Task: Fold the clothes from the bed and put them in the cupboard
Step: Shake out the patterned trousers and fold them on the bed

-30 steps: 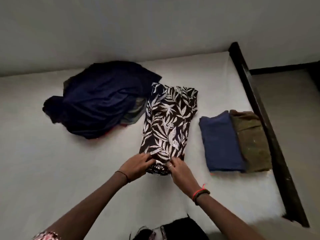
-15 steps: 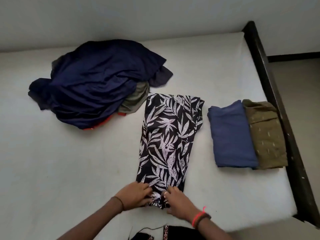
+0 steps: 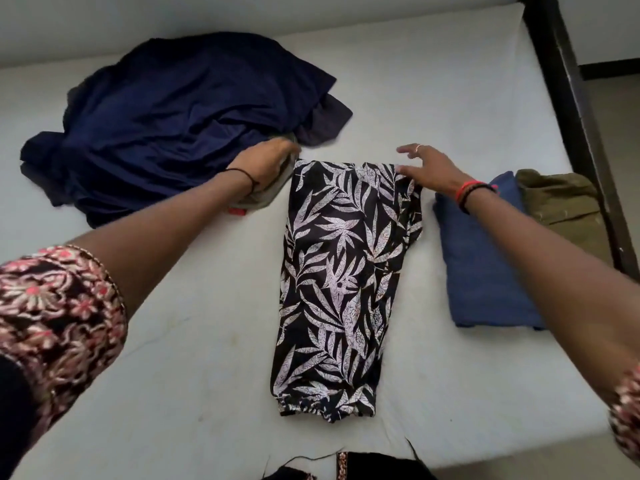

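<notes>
You were mid-fold: right hand [image 3: 429, 168] spread open on the leaf-print garment's [image 3: 343, 278] far corner, left hand [image 3: 266, 164] opposite, grip unclear; halving it lengthwise-to-hem looked due next.

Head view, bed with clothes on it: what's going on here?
A person is folding clothes on the bed. A leaf-print garment lies flat before them, and both hands are at its far end: the right hand open at the right corner, the left hand at the left corner beside the unfolded navy pile; its grip is unclear. A folded blue piece and a folded olive piece lie side by side to the right.
</notes>
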### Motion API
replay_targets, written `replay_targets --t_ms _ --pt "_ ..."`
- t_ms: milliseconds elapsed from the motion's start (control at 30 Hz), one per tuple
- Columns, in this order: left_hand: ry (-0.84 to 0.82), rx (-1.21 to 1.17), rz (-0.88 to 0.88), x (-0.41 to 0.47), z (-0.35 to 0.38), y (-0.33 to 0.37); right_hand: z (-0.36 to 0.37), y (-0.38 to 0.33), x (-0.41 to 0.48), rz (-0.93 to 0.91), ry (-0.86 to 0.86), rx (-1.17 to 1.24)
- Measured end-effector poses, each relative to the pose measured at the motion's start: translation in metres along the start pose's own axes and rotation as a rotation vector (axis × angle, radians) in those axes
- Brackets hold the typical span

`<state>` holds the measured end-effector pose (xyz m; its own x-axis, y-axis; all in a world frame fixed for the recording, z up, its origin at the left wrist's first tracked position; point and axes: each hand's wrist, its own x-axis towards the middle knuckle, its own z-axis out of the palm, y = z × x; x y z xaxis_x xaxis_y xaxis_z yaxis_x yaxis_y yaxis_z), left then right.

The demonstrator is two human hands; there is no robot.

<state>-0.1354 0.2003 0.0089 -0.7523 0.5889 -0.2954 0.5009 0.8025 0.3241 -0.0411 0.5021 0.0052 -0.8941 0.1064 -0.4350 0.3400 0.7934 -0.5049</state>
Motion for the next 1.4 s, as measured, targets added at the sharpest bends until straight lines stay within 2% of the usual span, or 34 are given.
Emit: replay_targets --t_ms 100,167,267,400,467,533,633,700,767,833,900,967,1033,1167,1300,1400 --pt "-0.191 0.007 0.023 0.031 0.012 0.007 -0.001 0.006 0.015 0.049 -0.195 -0.008" --pt "-0.276 0.015 -0.007 0.041 0.023 0.008 0.0 0.008 0.023 0.047 -0.22 -0.025" --pt "-0.221 0.061 -0.01 0.047 0.027 0.008 -0.005 0.02 0.027 0.04 -0.221 -0.017" --pt "-0.123 0.097 -0.068 0.049 0.016 -0.005 -0.011 0.05 0.022 0.125 -0.15 0.143" --pt "-0.102 0.05 -0.13 0.048 0.021 -0.011 -0.006 0.056 0.019 0.174 -0.095 0.162" --pt "-0.038 -0.017 -0.184 0.044 0.029 -0.001 0.003 0.052 0.015 0.194 0.027 0.062" --pt "0.287 -0.076 -0.217 0.02 0.045 0.038 0.024 0.024 -0.005 0.183 0.373 -0.036" --pt "0.433 -0.288 -0.222 -0.009 0.064 0.071 0.051 0.0 -0.024 0.129 0.503 -0.058" --pt "0.374 -0.455 -0.212 -0.041 0.095 0.105 0.089 -0.024 -0.046 0.05 0.419 -0.128" --pt "0.227 -0.47 -0.2 -0.069 0.126 0.129 0.128 -0.035 -0.064 -0.054 0.321 -0.203" --pt "0.151 -0.365 -0.231 -0.086 0.153 0.127 0.151 -0.026 -0.072 -0.085 0.269 -0.273" --pt "0.141 -0.153 -0.237 -0.092 0.168 0.106 0.155 -0.006 -0.072 -0.074 0.252 -0.349" --pt "0.134 0.0 -0.206 -0.091 0.171 0.086 0.149 0.01 -0.071 -0.066 0.251 -0.42" --pt "0.149 0.042 -0.248 -0.077 0.15 0.055 0.124 0.028 -0.069 0.003 0.266 -0.488" --pt "0.234 0.077 -0.203 -0.044 0.103 0.024 0.071 0.033 -0.047 -0.067 0.274 -0.35" --pt "0.113 0.054 -0.035 -0.001 0.058 0.004 0.027 0.031 -0.015 -0.094 0.088 -0.146"
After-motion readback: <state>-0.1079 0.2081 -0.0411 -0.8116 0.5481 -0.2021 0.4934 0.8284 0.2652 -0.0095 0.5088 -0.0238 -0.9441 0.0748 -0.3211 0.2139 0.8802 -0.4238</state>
